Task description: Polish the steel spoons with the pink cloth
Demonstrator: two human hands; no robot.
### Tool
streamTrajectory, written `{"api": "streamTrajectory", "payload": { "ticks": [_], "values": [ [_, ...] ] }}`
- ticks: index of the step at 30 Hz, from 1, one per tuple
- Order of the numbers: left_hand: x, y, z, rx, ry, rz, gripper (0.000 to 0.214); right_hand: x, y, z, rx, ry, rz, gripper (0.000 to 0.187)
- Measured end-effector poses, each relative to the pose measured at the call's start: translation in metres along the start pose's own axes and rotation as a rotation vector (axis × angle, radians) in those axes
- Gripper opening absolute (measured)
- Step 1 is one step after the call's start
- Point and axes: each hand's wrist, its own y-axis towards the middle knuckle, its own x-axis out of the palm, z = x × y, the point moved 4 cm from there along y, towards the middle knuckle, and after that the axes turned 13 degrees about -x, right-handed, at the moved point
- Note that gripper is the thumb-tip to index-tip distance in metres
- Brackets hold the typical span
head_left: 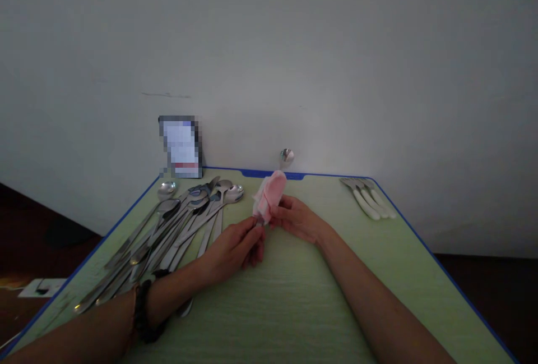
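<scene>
A spoon is held upright over the middle of the table, its shiny bowl at the top. My left hand is closed on the lower end of its handle. In my right hand is a pink and white cloth, pinched around the handle below the bowl. The cloth hides most of the handle. To the left of my left hand lies a loose pile of metal cutlery, mostly spoons with long handles, partly covered by my left forearm.
Several forks with white handles lie side by side at the far right. A phone leans on the wall at the back left. The green table has a blue edge and meets the wall. A white power strip is on the floor.
</scene>
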Motion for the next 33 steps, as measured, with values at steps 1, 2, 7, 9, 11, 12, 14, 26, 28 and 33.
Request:
{"api": "streamTrajectory", "payload": {
  "ticks": [1,2,7,9,11,12,14,26,28,33],
  "values": [
    [0.000,0.000,0.000,0.003,0.014,0.004,0.030,0.001,0.000,0.000,0.001,-0.020,0.002,0.036],
    [0.000,0.000,0.001,0.009,0.028,0.009,0.031,0.001,0.000,0.001,-0.005,-0.047,0.011,0.034],
    [0.000,0.000,0.003,0.002,0.038,0.050,0.032,-0.002,0.005,0.004,-0.047,-0.213,0.067,0.031],
    [-0.001,0.000,0.002,-0.015,0.026,0.075,0.033,-0.004,0.006,0.005,-0.057,-0.258,0.075,0.031],
    [-0.001,0.001,0.001,-0.024,0.033,0.093,0.034,-0.003,0.006,0.005,-0.064,-0.322,0.062,0.031],
    [-0.002,0.001,0.001,-0.029,0.038,0.100,0.034,-0.002,0.006,0.005,-0.067,-0.357,0.056,0.031],
    [-0.003,0.002,-0.001,-0.042,0.034,0.113,0.034,0.001,0.005,0.004,-0.079,-0.417,0.050,0.031],
    [-0.003,0.003,-0.006,-0.084,-0.047,0.125,0.038,0.002,0.004,0.003,-0.085,-0.452,0.009,0.035],
    [-0.003,0.003,-0.006,-0.094,-0.042,0.122,0.039,0.002,0.003,0.002,-0.080,-0.426,-0.002,0.034],
    [-0.003,0.001,-0.002,-0.095,-0.015,0.119,0.040,0.005,0.002,0.002,-0.097,-0.369,0.003,0.030]
  ]
}}
